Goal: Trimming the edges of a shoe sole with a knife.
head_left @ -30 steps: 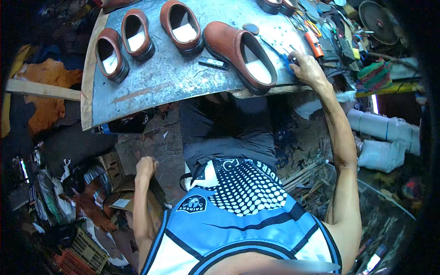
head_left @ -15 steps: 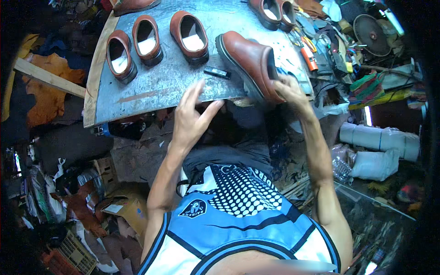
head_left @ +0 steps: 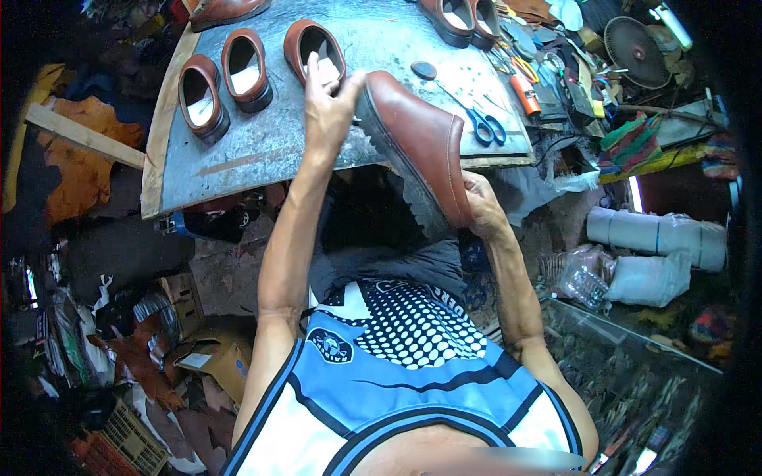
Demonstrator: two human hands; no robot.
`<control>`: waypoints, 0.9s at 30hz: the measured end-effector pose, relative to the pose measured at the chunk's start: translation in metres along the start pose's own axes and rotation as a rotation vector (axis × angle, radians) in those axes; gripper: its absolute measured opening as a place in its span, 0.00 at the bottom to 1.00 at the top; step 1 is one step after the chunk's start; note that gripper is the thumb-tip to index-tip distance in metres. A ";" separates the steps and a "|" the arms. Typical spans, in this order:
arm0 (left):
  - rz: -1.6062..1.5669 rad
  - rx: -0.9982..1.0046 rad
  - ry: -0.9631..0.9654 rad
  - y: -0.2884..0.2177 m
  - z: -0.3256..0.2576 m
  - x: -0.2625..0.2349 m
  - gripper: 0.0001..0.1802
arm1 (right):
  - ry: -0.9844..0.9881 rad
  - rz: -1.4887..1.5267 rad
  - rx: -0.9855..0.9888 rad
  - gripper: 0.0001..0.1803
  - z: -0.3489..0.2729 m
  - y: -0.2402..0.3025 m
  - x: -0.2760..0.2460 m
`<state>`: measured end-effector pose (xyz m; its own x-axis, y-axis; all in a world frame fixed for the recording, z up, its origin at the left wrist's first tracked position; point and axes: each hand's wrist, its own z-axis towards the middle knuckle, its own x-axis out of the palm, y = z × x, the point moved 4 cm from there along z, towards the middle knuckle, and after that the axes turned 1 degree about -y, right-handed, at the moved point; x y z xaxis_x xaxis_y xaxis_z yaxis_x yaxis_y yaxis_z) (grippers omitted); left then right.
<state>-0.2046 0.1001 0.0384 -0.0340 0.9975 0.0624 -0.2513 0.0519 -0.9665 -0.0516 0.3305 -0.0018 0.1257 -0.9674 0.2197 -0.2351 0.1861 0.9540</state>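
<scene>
My right hand (head_left: 481, 205) grips a brown leather slip-on shoe (head_left: 417, 127) at its open rear end. The shoe is held tilted over the table's front edge, its toe pointing away and its thick black lugged sole facing left. By the toe, my left hand (head_left: 327, 115) is open, fingers stretched forward and thumb apart; whether the thumb touches the toe I cannot tell. Behind those fingers stands another brown shoe (head_left: 295, 49) with a pale insole. Two more brown shoes, a middle one (head_left: 255, 95) and a left one (head_left: 208, 127), stand beside it on the table.
Dark-handled scissors (head_left: 486, 129) and a small dark oval object (head_left: 424, 71) lie on the grey worktable (head_left: 262, 170). A pair of brown shoes (head_left: 454, 36) stands at the back. An orange-handled tool (head_left: 525, 95) and clutter crowd the right side. White wrapped rolls (head_left: 659, 238) lie further right.
My right hand has brought the shoe nearer to me and off the table, uncovering the scissors. My left hand has moved forward to beside the shoe's toe.
</scene>
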 end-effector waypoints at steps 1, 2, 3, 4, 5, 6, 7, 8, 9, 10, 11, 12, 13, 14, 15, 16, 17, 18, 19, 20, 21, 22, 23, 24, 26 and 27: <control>-0.038 0.015 -0.021 0.000 0.003 -0.008 0.44 | 0.005 0.007 0.004 0.24 -0.001 -0.002 0.002; -0.076 0.031 -0.042 0.000 0.006 -0.016 0.36 | 0.004 0.035 0.016 0.23 -0.003 -0.003 0.005; -0.056 -0.049 -0.064 0.006 -0.003 -0.025 0.24 | 0.004 0.063 0.027 0.23 -0.003 -0.005 0.008; -0.072 -0.025 -0.025 0.006 -0.011 -0.032 0.23 | 0.005 0.071 0.034 0.23 -0.005 -0.005 0.011; -0.064 -0.038 -0.037 0.008 -0.020 -0.039 0.24 | 0.023 0.134 -0.003 0.22 -0.005 -0.004 0.015; -0.057 -0.050 -0.049 0.009 -0.029 -0.045 0.25 | 0.041 0.198 -0.041 0.21 -0.005 -0.003 0.018; -0.050 -0.052 -0.053 0.008 -0.040 -0.049 0.25 | 0.084 0.222 -0.007 0.27 -0.003 -0.015 0.011; -0.053 -0.103 -0.040 0.014 -0.051 -0.052 0.26 | 0.087 0.226 -0.004 0.27 -0.002 -0.016 0.013; -0.057 -0.152 -0.027 0.018 -0.059 -0.055 0.27 | 0.075 0.249 0.017 0.28 0.000 -0.017 0.017; -0.055 -0.152 -0.027 0.017 -0.067 -0.054 0.27 | 0.061 0.272 0.038 0.28 0.001 -0.018 0.020; -0.109 -0.218 -0.031 0.019 -0.074 -0.050 0.31 | 0.062 0.274 0.036 0.28 0.002 -0.018 0.022; -0.165 -0.284 -0.033 0.021 -0.079 -0.047 0.34 | 0.083 0.252 -0.005 0.25 0.004 -0.016 0.023; -0.235 -0.303 0.009 0.017 -0.083 -0.042 0.45 | 0.099 0.232 -0.048 0.22 0.003 -0.013 0.027; -0.235 -0.303 0.023 0.012 -0.080 -0.040 0.45 | 0.088 0.236 -0.054 0.22 0.004 -0.011 0.030; -0.260 -0.338 -0.003 0.006 -0.074 -0.043 0.47 | 0.118 0.201 -0.039 0.23 0.005 -0.010 0.036; -0.288 -0.377 -0.020 0.000 -0.068 -0.044 0.48 | 0.137 0.165 -0.025 0.24 0.007 -0.009 0.042; -0.281 -0.344 0.123 -0.004 -0.052 -0.053 0.48 | 0.216 0.085 0.009 0.24 0.014 -0.011 0.047; -0.346 -0.462 0.126 -0.013 -0.047 -0.062 0.47 | 0.290 0.005 0.044 0.24 0.025 -0.012 0.051; -0.273 -0.481 -0.015 -0.038 -0.048 -0.066 0.44 | 0.300 -0.101 0.020 0.23 0.036 -0.008 0.059; -0.178 -0.334 0.066 -0.029 -0.031 -0.084 0.41 | 0.292 -0.208 -0.004 0.23 0.045 -0.001 0.062; -0.175 -0.307 -0.016 -0.042 -0.026 -0.090 0.38 | 0.251 -0.363 -0.049 0.20 0.055 0.012 0.065; -0.207 -0.225 -0.023 -0.041 -0.015 -0.100 0.35 | 0.198 -0.519 -0.090 0.19 0.064 0.025 0.060; -0.251 -0.219 0.010 -0.050 -0.008 -0.109 0.34 | 0.072 -0.487 -0.130 0.17 0.075 0.027 0.050; -0.186 -0.112 -0.077 -0.050 0.007 -0.113 0.35 | -0.151 -0.855 -0.607 0.16 0.076 0.042 0.019; -0.011 0.009 -0.246 -0.050 0.020 -0.125 0.36 | -0.516 -1.001 -0.601 0.16 0.074 0.074 -0.028; 0.019 -0.060 -0.320 -0.053 0.024 -0.124 0.38 | -0.675 -1.173 -0.867 0.15 0.071 0.091 -0.062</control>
<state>-0.2103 -0.0273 0.0879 -0.3431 0.9328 0.1106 -0.1907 0.0461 -0.9806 -0.1493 0.3955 0.0569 -0.6484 -0.4903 -0.5824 0.3003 -0.8677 0.3962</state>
